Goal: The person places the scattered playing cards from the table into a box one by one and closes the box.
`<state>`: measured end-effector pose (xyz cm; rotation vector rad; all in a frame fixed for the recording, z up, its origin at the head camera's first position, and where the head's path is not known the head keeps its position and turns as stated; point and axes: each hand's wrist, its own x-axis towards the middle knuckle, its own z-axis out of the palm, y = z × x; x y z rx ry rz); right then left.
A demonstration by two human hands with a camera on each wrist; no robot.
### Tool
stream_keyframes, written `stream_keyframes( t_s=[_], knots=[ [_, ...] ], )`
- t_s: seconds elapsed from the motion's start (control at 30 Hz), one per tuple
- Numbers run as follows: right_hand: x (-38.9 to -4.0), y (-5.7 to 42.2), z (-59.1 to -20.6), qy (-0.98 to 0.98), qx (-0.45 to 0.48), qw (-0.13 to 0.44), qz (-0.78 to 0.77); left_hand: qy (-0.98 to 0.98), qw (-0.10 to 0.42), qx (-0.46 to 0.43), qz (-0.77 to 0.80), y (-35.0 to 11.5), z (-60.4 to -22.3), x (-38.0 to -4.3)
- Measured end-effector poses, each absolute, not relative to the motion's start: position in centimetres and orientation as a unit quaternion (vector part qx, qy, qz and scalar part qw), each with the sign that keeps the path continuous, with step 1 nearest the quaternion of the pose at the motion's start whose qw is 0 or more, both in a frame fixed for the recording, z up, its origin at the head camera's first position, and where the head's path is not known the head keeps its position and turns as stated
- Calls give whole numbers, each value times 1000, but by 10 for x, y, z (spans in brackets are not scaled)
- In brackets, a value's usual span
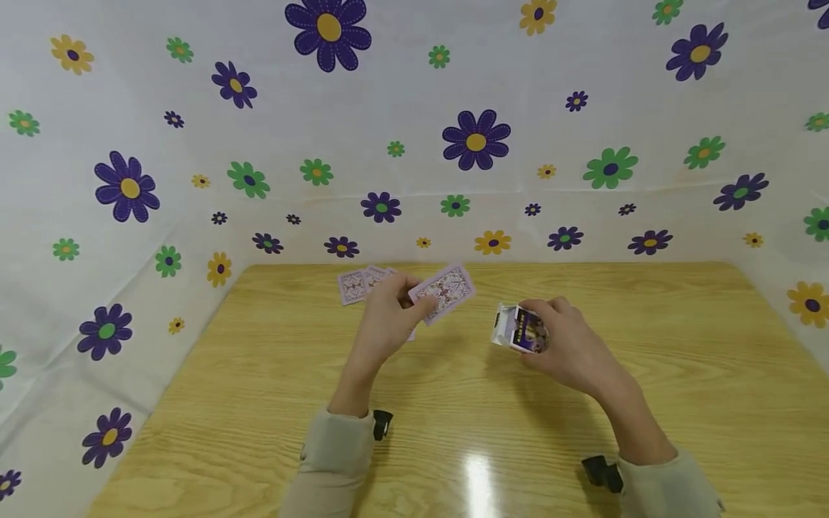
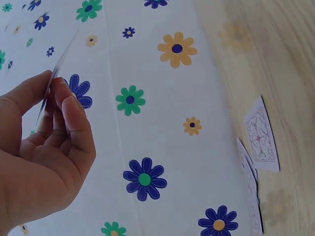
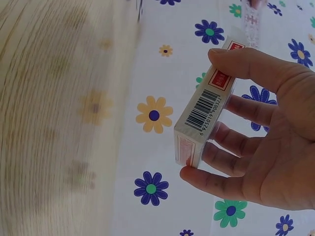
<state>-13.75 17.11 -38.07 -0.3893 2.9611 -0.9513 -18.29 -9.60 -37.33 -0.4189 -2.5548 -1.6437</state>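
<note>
Between thumb and fingers, my left hand (image 1: 388, 316) pinches a playing card (image 1: 447, 291) with a patterned pink-and-white back. The left wrist view shows that card (image 2: 58, 66) nearly edge-on, the left hand (image 2: 54, 142) curled at its lower end. My right hand (image 1: 570, 345) grips a small card box (image 1: 527, 329), its open end turned toward the left hand. In the right wrist view the box (image 3: 202, 110) shows a barcode side, with the thumb on one edge and the fingers of the right hand (image 3: 275, 132) around it.
Several more cards (image 1: 352, 286) lie face down at the table's back left, partly hidden behind the left hand. The wooden table (image 1: 259, 403) meets a flower-print cloth (image 1: 388, 93) at the back and sides. Black straps (image 1: 602, 473) hang by the wrists.
</note>
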Motion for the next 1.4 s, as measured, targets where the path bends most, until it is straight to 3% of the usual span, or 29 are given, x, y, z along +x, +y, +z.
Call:
stream_keyframes(
  t_s=[0.63,1.4],
  knots=[
    [-126,165,-377,953,-118,-21,-277,-774,45,-128,-619,-61,-370,-164],
    [-126,155,-378,959,-126,-31,-250,-820,48,-131,-555,-55,-373,-161]
  ],
)
